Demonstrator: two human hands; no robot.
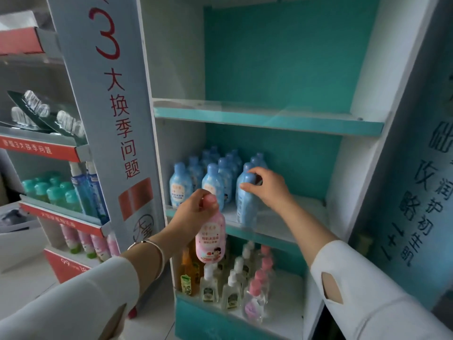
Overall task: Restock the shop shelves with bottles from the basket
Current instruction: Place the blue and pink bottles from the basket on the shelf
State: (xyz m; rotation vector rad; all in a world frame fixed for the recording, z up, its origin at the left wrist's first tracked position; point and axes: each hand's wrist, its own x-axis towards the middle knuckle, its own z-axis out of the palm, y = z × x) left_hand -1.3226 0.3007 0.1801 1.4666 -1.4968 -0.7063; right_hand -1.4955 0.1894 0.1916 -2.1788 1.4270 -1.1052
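A teal shelf unit fills the view. Its middle shelf (pixel 282 238) carries several blue bottles (pixel 181 185) in rows on the left. My right hand (pixel 266 186) grips the cap end of a blue bottle (pixel 246 204) standing at the right end of the front row on that shelf. My left hand (pixel 196 208) holds a pink bottle (pixel 210 238) by its cap, hanging in front of the shelf's front edge. The basket is out of view.
The top shelf (pixel 269 119) holds nothing. The bottom shelf (pixel 289 298) has several pump bottles (pixel 231 290) and orange bottles (pixel 188 266). A grey side panel (pixel 115 119) with red lettering separates a left rack (pixel 49 150) stocked with green-capped bottles, tubes and pink bottles.
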